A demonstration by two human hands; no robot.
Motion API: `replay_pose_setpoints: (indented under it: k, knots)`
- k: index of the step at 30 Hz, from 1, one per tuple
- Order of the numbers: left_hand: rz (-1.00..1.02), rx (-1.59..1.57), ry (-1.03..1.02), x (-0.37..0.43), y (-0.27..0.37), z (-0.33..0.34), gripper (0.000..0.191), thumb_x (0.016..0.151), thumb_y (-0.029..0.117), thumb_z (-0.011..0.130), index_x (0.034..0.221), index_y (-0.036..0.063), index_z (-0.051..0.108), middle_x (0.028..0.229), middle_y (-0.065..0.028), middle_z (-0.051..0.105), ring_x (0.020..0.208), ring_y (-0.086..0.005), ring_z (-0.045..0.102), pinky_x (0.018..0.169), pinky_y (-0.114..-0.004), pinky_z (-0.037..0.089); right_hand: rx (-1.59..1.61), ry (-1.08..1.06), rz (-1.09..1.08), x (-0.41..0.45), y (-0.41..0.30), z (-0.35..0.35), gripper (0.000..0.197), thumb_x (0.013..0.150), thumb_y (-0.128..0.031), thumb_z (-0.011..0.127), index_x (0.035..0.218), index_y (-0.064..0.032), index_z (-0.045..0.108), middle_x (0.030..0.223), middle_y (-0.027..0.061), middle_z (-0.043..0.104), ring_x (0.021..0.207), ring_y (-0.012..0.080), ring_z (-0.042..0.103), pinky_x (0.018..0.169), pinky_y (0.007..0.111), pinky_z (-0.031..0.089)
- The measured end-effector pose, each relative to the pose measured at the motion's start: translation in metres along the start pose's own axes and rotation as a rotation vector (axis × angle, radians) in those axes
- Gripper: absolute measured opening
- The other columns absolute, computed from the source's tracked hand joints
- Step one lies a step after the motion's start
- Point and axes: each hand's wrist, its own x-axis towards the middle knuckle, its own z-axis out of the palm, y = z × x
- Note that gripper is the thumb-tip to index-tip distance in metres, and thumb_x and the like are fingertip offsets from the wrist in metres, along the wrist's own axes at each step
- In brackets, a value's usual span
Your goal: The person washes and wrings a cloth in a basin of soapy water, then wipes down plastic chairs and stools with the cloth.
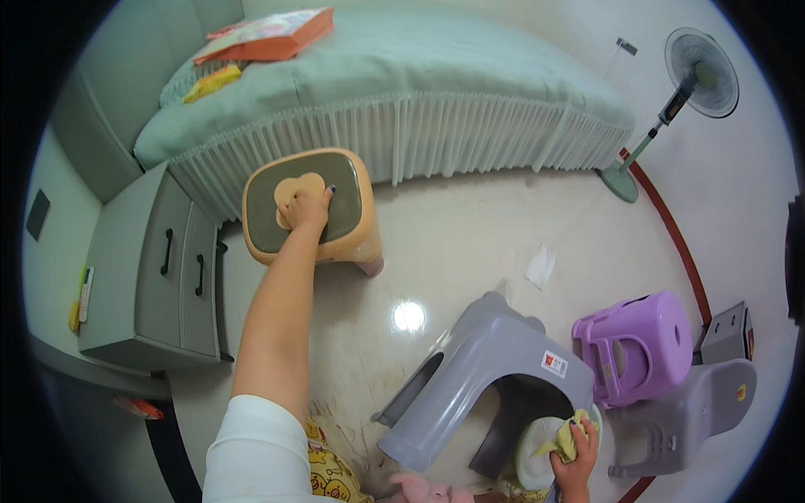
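My left hand (306, 207) rests on the flower-shaped light-orange centre of the olive-green top of a plastic stool (343, 245), with its fingers bent against the surface. At the lower right, my right hand (575, 449) holds a crumpled yellow-green cloth (567, 440) over a white, rounded object (531, 456), whose kind I cannot tell. Beside that hand a grey plastic stool (465, 358) lies tipped on its side. A purple plastic stool (670, 352) and a small grey plastic chair (685, 409) are further right.
A bed with a pale green cover (440, 69) spans the back, bearing an orange bag (277, 38) and a yellow packet (214, 83). A grey nightstand (141, 270) stands left. A standing fan (682, 94) is at the back right. White paper (541, 266) lies on the floor.
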Motion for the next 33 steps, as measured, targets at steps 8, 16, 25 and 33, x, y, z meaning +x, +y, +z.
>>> replay_pose_setpoints:
  k: [8,16,25,33]
  knots:
    - [0.099,0.057,-0.166,0.007,-0.018,-0.006,0.069,0.086,0.060,0.031,0.104,0.0016,0.062,0.104,-0.0169,0.061,0.102,-0.0286,0.056,0.097,-0.042,0.025,0.009,-0.012,0.006,0.017,0.000,-0.004,0.055,0.055,-0.003,0.063,0.109,-0.0030,0.053,0.120,0.0209,0.046,0.109,0.0388,0.047,0.093,0.043,0.037]
    - [0.193,0.061,-0.294,-0.040,-0.069,-0.039,0.070,0.088,0.058,0.030,0.100,-0.0020,0.062,0.100,-0.0213,0.061,0.100,-0.0376,0.055,0.095,-0.045,0.030,0.027,-0.057,-0.013,0.019,-0.008,-0.009,0.055,0.056,-0.004,0.063,0.110,-0.0038,0.053,0.118,0.0205,0.047,0.107,0.0385,0.049,0.091,0.042,0.040]
    - [0.195,-0.036,-0.430,-0.070,-0.105,-0.074,0.070,0.086,0.059,0.032,0.102,-0.0030,0.061,0.101,-0.0254,0.059,0.100,-0.0377,0.055,0.088,-0.039,0.040,0.086,-0.057,-0.001,0.014,-0.015,-0.012,0.055,0.055,-0.005,0.065,0.109,-0.0060,0.054,0.118,0.0188,0.048,0.107,0.0381,0.047,0.093,0.045,0.037]
    - [0.239,0.107,-0.333,-0.039,-0.040,-0.048,0.060,0.082,0.054,0.046,0.097,-0.0017,0.063,0.099,-0.0225,0.061,0.096,-0.0359,0.056,0.082,-0.040,0.043,0.022,-0.075,-0.034,0.012,-0.018,-0.010,0.054,0.055,-0.005,0.065,0.108,-0.0045,0.054,0.120,0.0187,0.047,0.109,0.0377,0.047,0.093,0.044,0.037]
